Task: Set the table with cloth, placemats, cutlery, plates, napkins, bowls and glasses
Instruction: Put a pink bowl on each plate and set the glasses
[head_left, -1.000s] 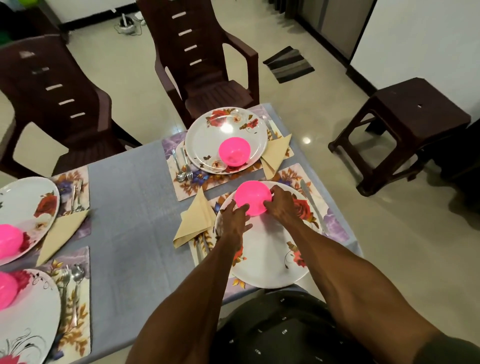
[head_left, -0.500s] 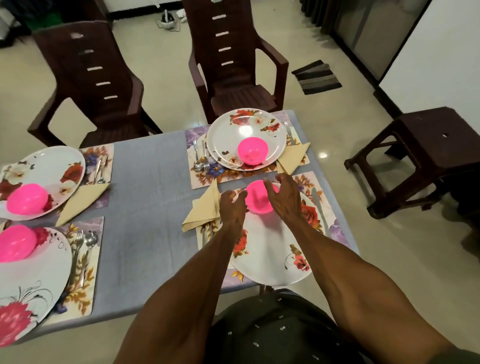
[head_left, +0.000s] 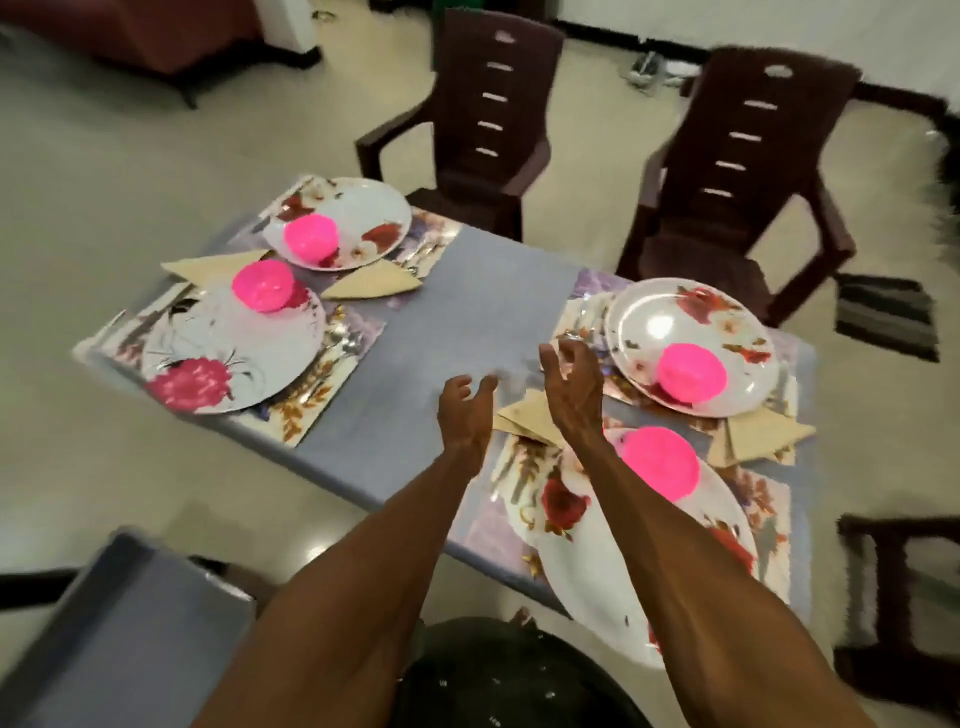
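Your hands have let go of the near bowl (head_left: 660, 462), now on its plate (head_left: 597, 561); left hand (head_left: 465, 410) and right hand (head_left: 571, 387) hover beside it, fingers loosely spread, empty. Four bowls sit on the bench (head_left: 467, 312); glasses likely come next.

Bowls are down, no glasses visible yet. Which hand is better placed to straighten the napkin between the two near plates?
Right, probably. The right hand hovers open directly over the napkin, just above its folded edge. The left hand is also open and empty but sits further left, over bare cloth.
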